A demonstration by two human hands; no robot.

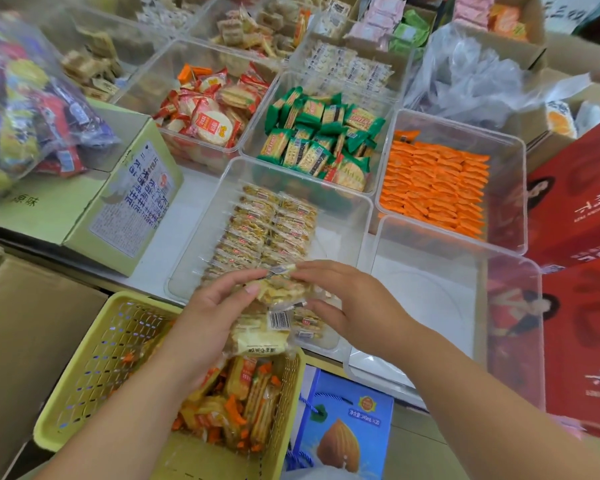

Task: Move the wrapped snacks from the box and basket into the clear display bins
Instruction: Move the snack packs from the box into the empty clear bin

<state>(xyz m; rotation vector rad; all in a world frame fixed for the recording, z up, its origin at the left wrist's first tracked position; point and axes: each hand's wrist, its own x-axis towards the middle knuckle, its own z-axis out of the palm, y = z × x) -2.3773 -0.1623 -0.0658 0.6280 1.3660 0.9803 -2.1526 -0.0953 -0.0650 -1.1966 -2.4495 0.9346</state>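
My left hand point(212, 320) and my right hand point(354, 303) together hold a bunch of clear-wrapped yellow snack packs point(274, 306) at the near edge of a clear display bin point(343, 216). Inside that bin two neat rows of the same packs point(267, 230) lie on its left side. Below my hands a yellow plastic basket point(94, 368) holds several orange-and-yellow wrapped snacks point(243, 403). Right of the part-filled bin stands a clear bin point(430, 306) with nothing in it.
Other clear bins hold orange packs point(437, 185), green-wrapped crackers point(323, 136) and red round crackers point(208, 112). A green carton point(118, 202) lies at left, under a bag of mixed snacks point(25, 109). Red boxes point(579, 271) stand at right, a blue box point(343, 431) near me.
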